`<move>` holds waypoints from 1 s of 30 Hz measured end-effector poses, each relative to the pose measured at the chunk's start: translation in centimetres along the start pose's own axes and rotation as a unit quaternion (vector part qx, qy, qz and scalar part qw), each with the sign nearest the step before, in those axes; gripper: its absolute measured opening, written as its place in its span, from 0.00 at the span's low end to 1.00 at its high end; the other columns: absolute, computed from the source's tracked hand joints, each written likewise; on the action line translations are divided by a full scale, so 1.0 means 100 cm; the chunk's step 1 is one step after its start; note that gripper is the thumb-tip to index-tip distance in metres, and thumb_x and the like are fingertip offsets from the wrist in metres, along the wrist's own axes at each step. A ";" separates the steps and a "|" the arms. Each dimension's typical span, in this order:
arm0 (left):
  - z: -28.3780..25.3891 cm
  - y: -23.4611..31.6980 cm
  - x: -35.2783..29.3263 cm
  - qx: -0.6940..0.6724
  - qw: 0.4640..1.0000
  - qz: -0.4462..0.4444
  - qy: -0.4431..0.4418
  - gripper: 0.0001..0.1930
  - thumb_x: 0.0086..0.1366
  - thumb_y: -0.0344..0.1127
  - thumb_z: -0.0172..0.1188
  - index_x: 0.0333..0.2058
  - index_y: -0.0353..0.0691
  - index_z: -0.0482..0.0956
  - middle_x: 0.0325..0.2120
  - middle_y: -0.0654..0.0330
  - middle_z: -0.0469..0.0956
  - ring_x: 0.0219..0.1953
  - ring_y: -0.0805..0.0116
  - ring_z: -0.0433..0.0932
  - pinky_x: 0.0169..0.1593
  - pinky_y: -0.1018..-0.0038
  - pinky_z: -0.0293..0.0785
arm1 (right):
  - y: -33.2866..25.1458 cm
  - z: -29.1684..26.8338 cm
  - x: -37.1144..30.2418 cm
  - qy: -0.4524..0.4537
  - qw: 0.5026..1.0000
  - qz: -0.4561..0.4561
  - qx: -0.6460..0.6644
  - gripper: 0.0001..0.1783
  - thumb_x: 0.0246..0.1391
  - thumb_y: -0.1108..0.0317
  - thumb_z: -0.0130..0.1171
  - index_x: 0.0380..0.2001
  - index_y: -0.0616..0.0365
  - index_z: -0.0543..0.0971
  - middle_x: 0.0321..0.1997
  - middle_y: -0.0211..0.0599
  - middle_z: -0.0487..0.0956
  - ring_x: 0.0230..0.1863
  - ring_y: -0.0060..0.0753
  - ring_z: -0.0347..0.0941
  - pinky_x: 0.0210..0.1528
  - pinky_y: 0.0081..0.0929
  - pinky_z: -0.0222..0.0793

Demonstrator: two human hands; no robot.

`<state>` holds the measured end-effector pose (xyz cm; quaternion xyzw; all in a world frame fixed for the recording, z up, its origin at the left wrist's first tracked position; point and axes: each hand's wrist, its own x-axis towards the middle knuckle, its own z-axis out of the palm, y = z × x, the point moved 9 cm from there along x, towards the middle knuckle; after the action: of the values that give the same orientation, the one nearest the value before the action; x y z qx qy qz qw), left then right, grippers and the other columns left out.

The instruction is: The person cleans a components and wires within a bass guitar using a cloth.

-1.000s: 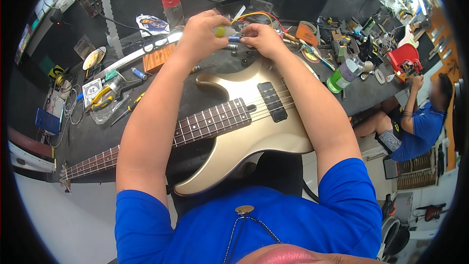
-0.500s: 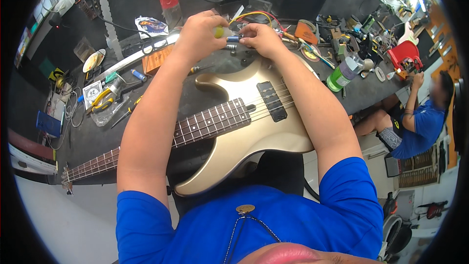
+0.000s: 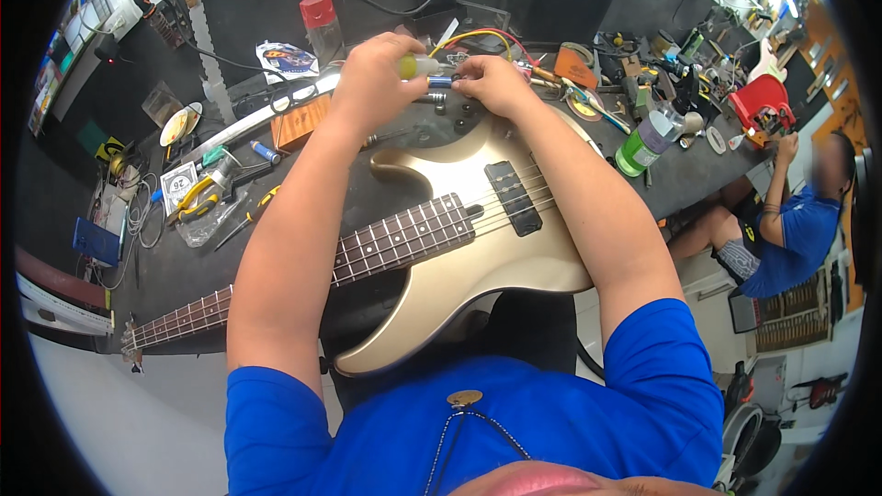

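Note:
My left hand (image 3: pixel 378 83) is closed around a small bottle with yellow-green contents (image 3: pixel 410 66); its pale end points right. Beside it, my right hand (image 3: pixel 494 84) pinches at a small blue cylinder (image 3: pixel 441 82) with a dark end, partly hidden by the fingertips. Both hands are above the bench, just beyond the upper horn of a gold bass guitar (image 3: pixel 478 262). The bass lies face up in front of me, its neck reaching to the lower left. A short silver metal part (image 3: pixel 439 101) and several small black knobs (image 3: pixel 461 122) lie under my hands.
Left on the bench are yellow-handled pliers (image 3: pixel 195 197), a wooden block (image 3: pixel 303 121) and a clear red-capped bottle (image 3: pixel 320 23). To the right stand a green-and-purple bottle (image 3: pixel 643 142) and crowded tools. A seated person in blue (image 3: pixel 799 230) is at the far right.
The bottle in my left hand now shows more of its pale end, pointing toward my right hand. The whole view has shifted slightly; both hands stay close together.

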<state>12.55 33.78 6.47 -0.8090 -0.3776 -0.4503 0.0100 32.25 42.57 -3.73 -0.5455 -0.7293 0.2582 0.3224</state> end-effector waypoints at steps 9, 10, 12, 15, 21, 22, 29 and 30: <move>0.027 -0.112 -0.028 -0.278 0.919 -0.278 -0.011 0.25 0.62 0.35 0.74 0.55 0.31 0.80 0.48 0.52 0.86 0.50 0.67 0.84 0.55 0.71 0.78 | -0.028 0.016 -0.017 -0.035 0.960 0.015 -0.279 0.18 0.51 0.56 0.70 0.44 0.51 0.90 0.47 0.47 0.88 0.51 0.50 0.84 0.61 0.41 0.74; 0.029 -0.113 -0.030 -0.293 0.910 -0.292 -0.015 0.26 0.61 0.35 0.74 0.56 0.30 0.80 0.49 0.50 0.86 0.50 0.65 0.84 0.55 0.70 0.78 | -0.030 0.016 -0.019 -0.036 0.960 0.017 -0.279 0.18 0.51 0.56 0.70 0.44 0.51 0.90 0.47 0.47 0.88 0.51 0.50 0.84 0.61 0.41 0.74; 0.032 -0.116 -0.035 -0.307 0.901 -0.307 -0.019 0.27 0.61 0.34 0.74 0.57 0.29 0.79 0.49 0.49 0.86 0.50 0.64 0.85 0.55 0.68 0.79 | -0.035 0.021 -0.022 -0.047 0.935 0.006 -0.352 0.18 0.50 0.55 0.71 0.44 0.49 0.90 0.46 0.49 0.88 0.51 0.51 0.83 0.61 0.42 0.73; 0.034 -0.111 -0.030 -0.309 0.896 -0.319 -0.019 0.27 0.61 0.34 0.74 0.57 0.30 0.79 0.49 0.50 0.86 0.51 0.64 0.84 0.56 0.69 0.78 | -0.019 0.024 -0.014 -0.086 0.950 0.030 -0.298 0.16 0.51 0.59 0.71 0.44 0.47 0.90 0.51 0.47 0.86 0.55 0.50 0.82 0.62 0.42 0.73; 0.031 -0.110 -0.024 -0.327 0.892 -0.311 0.006 0.26 0.61 0.34 0.74 0.56 0.30 0.79 0.49 0.51 0.86 0.51 0.65 0.84 0.56 0.70 0.77 | -0.044 0.047 -0.021 -0.072 0.929 -0.136 -0.338 0.15 0.54 0.61 0.72 0.47 0.40 0.89 0.57 0.40 0.81 0.62 0.50 0.75 0.62 0.49 0.70; 0.031 -0.109 -0.026 -0.325 0.892 -0.314 0.008 0.26 0.61 0.34 0.74 0.56 0.30 0.79 0.48 0.52 0.86 0.51 0.66 0.83 0.56 0.70 0.77 | -0.045 0.047 -0.021 -0.071 0.928 -0.133 -0.339 0.15 0.54 0.61 0.72 0.47 0.40 0.89 0.57 0.40 0.81 0.62 0.50 0.75 0.62 0.49 0.70; 0.029 -0.111 -0.026 -0.306 0.912 -0.273 -0.014 0.18 0.64 0.31 0.71 0.52 0.35 0.81 0.41 0.60 0.84 0.43 0.73 0.81 0.50 0.73 0.76 | -0.035 0.026 -0.002 -0.004 0.986 -0.120 -0.117 0.16 0.54 0.62 0.73 0.47 0.49 0.87 0.48 0.40 0.85 0.53 0.43 0.80 0.55 0.42 0.74; 0.029 -0.107 -0.027 -0.285 0.920 -0.265 -0.033 0.17 0.64 0.29 0.70 0.51 0.37 0.81 0.40 0.61 0.84 0.43 0.74 0.81 0.49 0.74 0.76 | -0.024 0.019 0.001 -0.004 0.998 -0.053 0.023 0.17 0.55 0.64 0.72 0.48 0.54 0.86 0.47 0.39 0.86 0.49 0.40 0.82 0.52 0.38 0.77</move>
<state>7.18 40.83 -0.73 -0.6620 -0.4344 -0.4984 -0.3531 29.35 41.99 -3.22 -0.4979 -0.7520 0.2595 0.3453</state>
